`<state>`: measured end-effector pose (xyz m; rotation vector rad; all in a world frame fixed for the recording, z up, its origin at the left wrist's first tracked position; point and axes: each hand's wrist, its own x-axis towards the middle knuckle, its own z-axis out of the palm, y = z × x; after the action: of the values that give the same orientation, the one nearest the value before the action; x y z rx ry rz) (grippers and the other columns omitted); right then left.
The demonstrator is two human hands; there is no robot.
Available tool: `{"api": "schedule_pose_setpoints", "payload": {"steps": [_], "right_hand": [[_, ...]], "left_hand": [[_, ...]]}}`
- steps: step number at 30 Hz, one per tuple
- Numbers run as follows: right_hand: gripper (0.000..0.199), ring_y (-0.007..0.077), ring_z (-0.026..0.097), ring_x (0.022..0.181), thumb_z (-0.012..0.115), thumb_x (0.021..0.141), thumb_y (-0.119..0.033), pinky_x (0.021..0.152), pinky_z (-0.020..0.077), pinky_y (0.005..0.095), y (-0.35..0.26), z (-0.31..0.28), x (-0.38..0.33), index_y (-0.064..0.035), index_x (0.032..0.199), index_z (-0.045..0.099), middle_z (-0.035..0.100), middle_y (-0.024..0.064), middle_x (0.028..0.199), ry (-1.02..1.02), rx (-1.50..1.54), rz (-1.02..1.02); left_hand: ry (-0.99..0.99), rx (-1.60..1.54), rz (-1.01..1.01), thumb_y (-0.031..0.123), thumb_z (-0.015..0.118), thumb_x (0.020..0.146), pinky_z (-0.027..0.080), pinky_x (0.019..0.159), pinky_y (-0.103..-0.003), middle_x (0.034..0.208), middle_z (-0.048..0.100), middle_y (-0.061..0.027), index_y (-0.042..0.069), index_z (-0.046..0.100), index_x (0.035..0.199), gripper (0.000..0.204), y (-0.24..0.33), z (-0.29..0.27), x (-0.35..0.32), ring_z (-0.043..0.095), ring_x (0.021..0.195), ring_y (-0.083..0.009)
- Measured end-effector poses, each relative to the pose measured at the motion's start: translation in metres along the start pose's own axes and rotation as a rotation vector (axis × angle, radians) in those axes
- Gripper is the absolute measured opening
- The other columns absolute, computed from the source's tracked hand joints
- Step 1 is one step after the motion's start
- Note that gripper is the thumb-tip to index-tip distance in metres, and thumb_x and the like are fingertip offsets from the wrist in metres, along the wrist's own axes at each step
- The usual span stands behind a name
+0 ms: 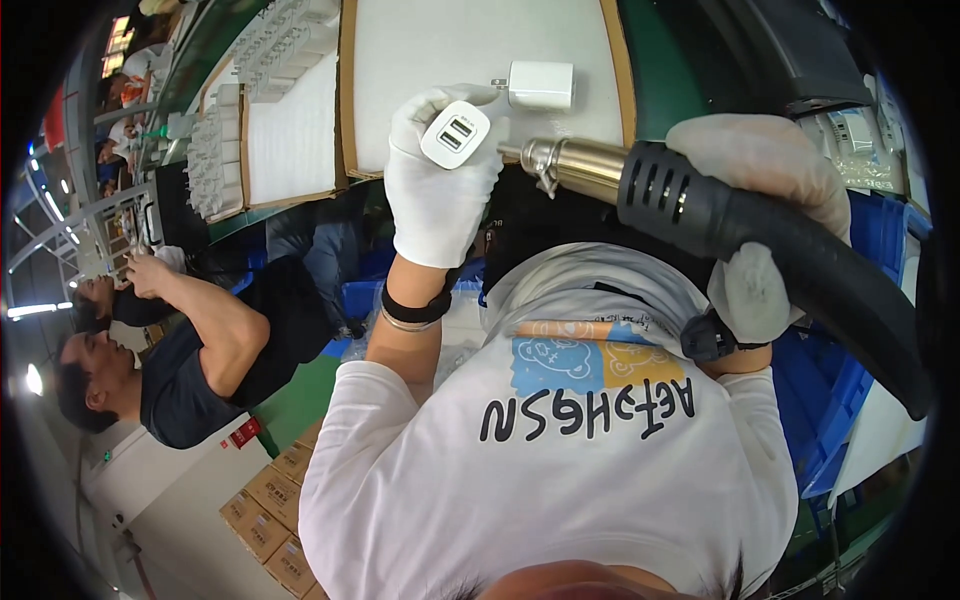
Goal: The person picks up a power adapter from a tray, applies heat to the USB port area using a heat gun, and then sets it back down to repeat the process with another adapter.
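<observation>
My left hand [435,205], in a white glove, is closed round a white USB charger [455,135]. The two dark ports in its end face up toward me. My gloved right hand [775,160] wraps round the black ribbed handle of a hot air gun [660,190]. The gun's metal nozzle [575,168] points left, at the charger, with its thin tip close beside my left fingers. A second white charger [541,86] lies on its side just beyond, its metal prongs turned toward my left fingertips.
Under the chargers is a shallow white-lined cardboard tray [420,50]. Rows of white chargers [215,150] stand in another tray at the left. Blue bins [815,370] are at the right. A co-worker in a dark shirt [200,380] sits at the left, near stacked cartons [270,505].
</observation>
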<state>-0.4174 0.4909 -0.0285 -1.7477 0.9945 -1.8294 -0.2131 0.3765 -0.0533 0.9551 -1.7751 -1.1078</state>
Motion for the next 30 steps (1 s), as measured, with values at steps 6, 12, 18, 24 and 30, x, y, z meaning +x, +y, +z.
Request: {"api": "schedule_pose_setpoints", "payload": {"steps": [6, 12, 18, 24, 30], "right_hand": [[0.041, 0.0277, 0.058, 0.084, 0.063, 0.075, -0.033, 0.077, 0.0459, 0.0373, 0.005, 0.005, 0.004, 0.0032, 0.092, 0.055, 0.060, 0.0203, 0.090, 0.049, 0.003, -0.026], [0.039, 0.0282, 0.059, 0.085, 0.066, 0.074, -0.030, 0.077, 0.0461, 0.0384, -0.006, 0.013, 0.003, 0.0031, 0.092, 0.055, 0.060, 0.0202, 0.090, 0.127, -0.030, 0.058], [0.042, 0.0285, 0.058, 0.085, 0.067, 0.074, -0.031, 0.078, 0.0460, 0.0394, -0.003, 0.012, 0.003, 0.0033, 0.095, 0.055, 0.060, 0.0199, 0.090, 0.050, 0.062, 0.029], [0.045, 0.0283, 0.058, 0.084, 0.067, 0.073, -0.034, 0.077, 0.0460, 0.0391, -0.005, 0.011, 0.007, 0.0034, 0.095, 0.055, 0.060, 0.0194, 0.090, 0.128, -0.056, 0.035], [0.044, 0.0268, 0.059, 0.085, 0.068, 0.072, -0.036, 0.076, 0.0460, 0.0368, -0.007, 0.014, 0.005, 0.0025, 0.091, 0.056, 0.060, 0.0185, 0.090, 0.072, -0.040, 0.068]], "left_hand": [[0.033, -0.016, -0.022, -0.007, 0.066, 0.068, 0.046, 0.074, -0.021, 0.091, 0.057, -0.0035, 0.005, 0.053, 0.100, 0.036, 0.004, 0.001, -0.003, 0.055, 0.082, -0.0092], [0.023, 0.120, 0.074, -0.007, 0.064, 0.069, 0.046, 0.075, -0.022, 0.095, 0.056, -0.0039, 0.005, 0.052, 0.103, 0.038, -0.002, 0.001, -0.003, 0.056, 0.084, -0.0105], [0.018, 0.050, -0.011, -0.007, 0.062, 0.070, 0.045, 0.077, -0.022, 0.098, 0.054, -0.0038, 0.006, 0.051, 0.104, 0.039, -0.002, 0.000, -0.004, 0.055, 0.087, -0.0111], [0.014, 0.091, 0.042, -0.006, 0.062, 0.070, 0.045, 0.078, -0.023, 0.099, 0.053, -0.0047, 0.006, 0.050, 0.105, 0.038, -0.001, 0.000, -0.003, 0.054, 0.087, -0.0122], [-0.019, 0.146, 0.085, -0.002, 0.065, 0.068, 0.044, 0.078, -0.026, 0.101, 0.051, -0.0068, 0.006, 0.049, 0.108, 0.044, -0.006, -0.005, -0.001, 0.053, 0.088, -0.0154]]}}
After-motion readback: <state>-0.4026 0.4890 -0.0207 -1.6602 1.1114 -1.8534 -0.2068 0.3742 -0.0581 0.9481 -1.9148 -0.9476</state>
